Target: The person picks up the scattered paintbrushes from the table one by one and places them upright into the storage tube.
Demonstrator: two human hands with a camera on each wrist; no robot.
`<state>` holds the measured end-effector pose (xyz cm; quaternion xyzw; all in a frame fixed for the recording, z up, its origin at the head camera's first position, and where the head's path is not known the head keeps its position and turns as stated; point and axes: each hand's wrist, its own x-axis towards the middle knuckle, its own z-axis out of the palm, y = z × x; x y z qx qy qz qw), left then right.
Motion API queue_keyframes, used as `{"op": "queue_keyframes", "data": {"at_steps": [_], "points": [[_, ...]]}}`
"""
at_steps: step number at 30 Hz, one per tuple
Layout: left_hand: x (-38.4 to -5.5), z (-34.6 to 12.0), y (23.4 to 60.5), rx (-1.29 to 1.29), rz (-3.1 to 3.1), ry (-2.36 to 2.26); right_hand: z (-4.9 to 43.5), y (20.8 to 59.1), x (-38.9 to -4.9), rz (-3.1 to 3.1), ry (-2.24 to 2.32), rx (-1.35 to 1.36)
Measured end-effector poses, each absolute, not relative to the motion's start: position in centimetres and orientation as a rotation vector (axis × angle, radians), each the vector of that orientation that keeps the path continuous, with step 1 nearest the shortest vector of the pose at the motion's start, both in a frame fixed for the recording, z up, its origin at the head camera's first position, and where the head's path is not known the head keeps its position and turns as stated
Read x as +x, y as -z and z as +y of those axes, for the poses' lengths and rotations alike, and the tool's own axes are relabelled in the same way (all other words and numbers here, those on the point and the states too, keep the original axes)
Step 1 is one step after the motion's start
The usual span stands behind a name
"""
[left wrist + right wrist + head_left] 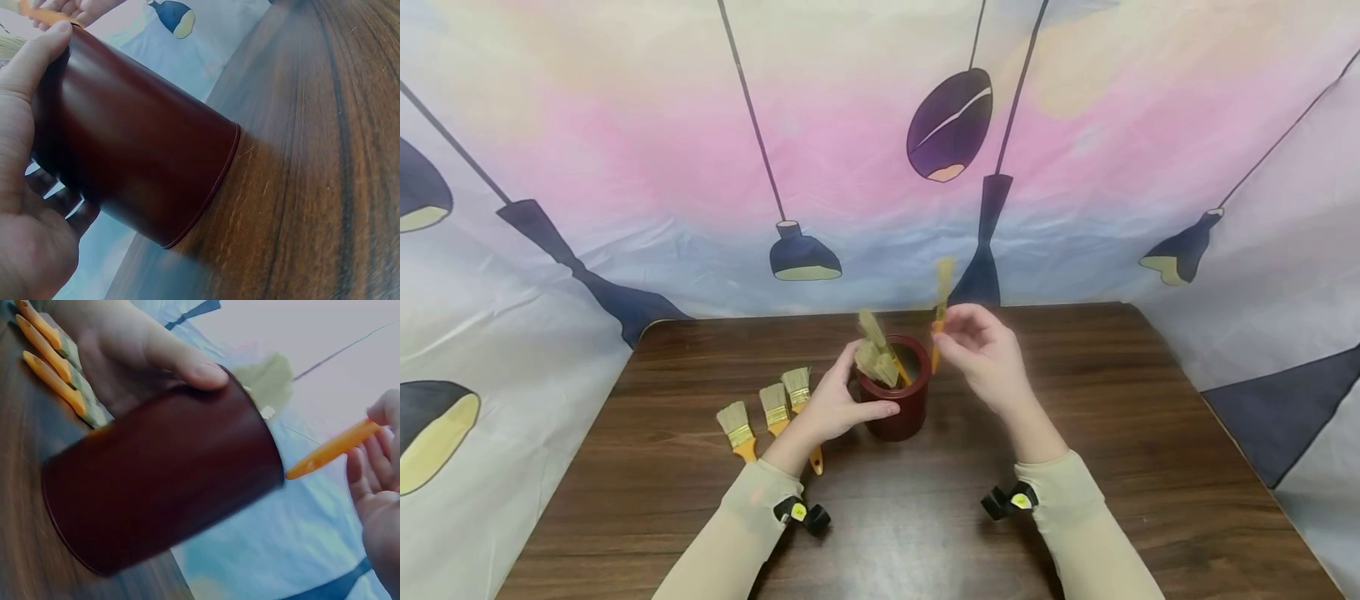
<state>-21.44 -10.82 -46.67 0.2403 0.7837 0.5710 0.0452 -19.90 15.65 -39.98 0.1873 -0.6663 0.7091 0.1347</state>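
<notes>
My left hand (837, 402) grips the dark red cylindrical pot (901, 421) from its left side, thumb across the front near the rim. The pot stands upright on the table, as its base in the left wrist view shows. Inside it are paintbrushes (877, 357) with pale bristles up, leaning left. To the right of the rim, my right hand (988, 358) pinches another paintbrush (940, 323) by its orange handle, bristles up. In the right wrist view, the tip of that handle (328, 451) appears beside the pot's rim; whether they touch I cannot tell.
Three paintbrushes (773, 406) lie on the brown wooden table (977, 533), left of the pot and partly behind my left arm. A cloth backdrop (865, 150) printed with lamps hangs beyond the table's back edge. Both wrists wear small black cameras.
</notes>
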Motion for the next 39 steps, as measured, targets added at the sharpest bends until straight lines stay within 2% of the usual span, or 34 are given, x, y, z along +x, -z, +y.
{"op": "queue_keyframes", "data": {"at_steps": [10, 23, 39], "points": [[-21.5, -10.9, 46.8, 0.732, 2.387, -1.746, 13.1, 39.9, -20.1, -1.827, -1.941, 0.636], [-21.4, -10.9, 46.9, 0.733, 2.397, -1.736, 12.7, 42.6, -21.8, -2.241, -1.266, 0.571], [-21.5, -10.9, 47.0, 0.742, 2.415, -1.731, 14.0, 42.9, -21.7, -2.288, -1.343, 0.650]]}}
